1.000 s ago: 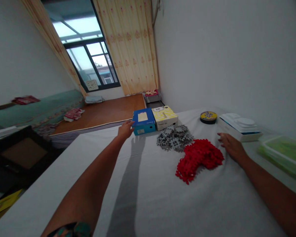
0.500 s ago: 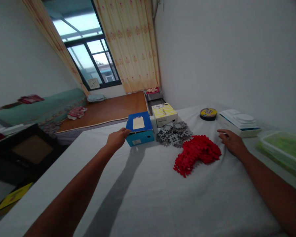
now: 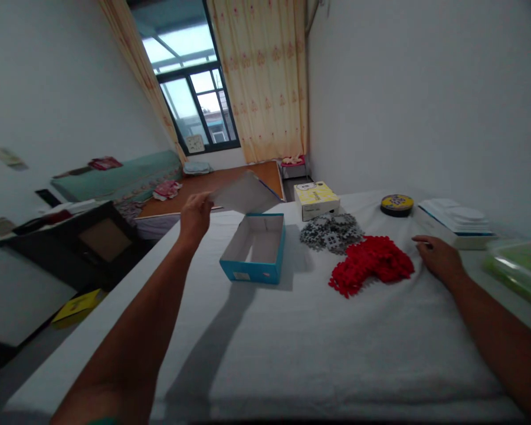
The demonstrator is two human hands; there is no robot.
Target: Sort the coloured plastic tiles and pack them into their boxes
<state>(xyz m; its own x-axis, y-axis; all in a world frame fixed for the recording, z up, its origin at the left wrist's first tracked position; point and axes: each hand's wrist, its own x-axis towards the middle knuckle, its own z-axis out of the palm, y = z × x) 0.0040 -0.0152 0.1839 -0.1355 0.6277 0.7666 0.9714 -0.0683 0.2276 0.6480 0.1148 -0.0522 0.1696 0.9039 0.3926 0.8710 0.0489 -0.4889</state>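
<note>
Above the table my left hand [image 3: 196, 215] grips the edge of a raised box lid [image 3: 248, 193], whose grey inside faces me. Just below stands the blue box [image 3: 250, 276], its grey interior exposed with nothing visible in it. Whether the lid still joins the box at the back I cannot tell. My right hand [image 3: 438, 258] rests on the cloth, loosely open with the index finger stretched out, holding nothing. Left of its fingertips lies a heap of red interlocking plastic pieces [image 3: 374, 264]. A pile of grey snowflake-like pieces [image 3: 331, 231] is behind the red one.
A yellow-and-white box [image 3: 317, 202] stands at the table's back, with a round black-and-yellow tin [image 3: 397, 205] farther right. Beside the wall are a white box with white items on top [image 3: 455, 221] and a clear tub with green contents [image 3: 520, 268]. White cloth [image 3: 318, 348] covers the table.
My left hand has lifted the lid up and back, baring the box's inside. The box now sits nearer to me, apart from the grey pile. My right hand stays by the red heap.
</note>
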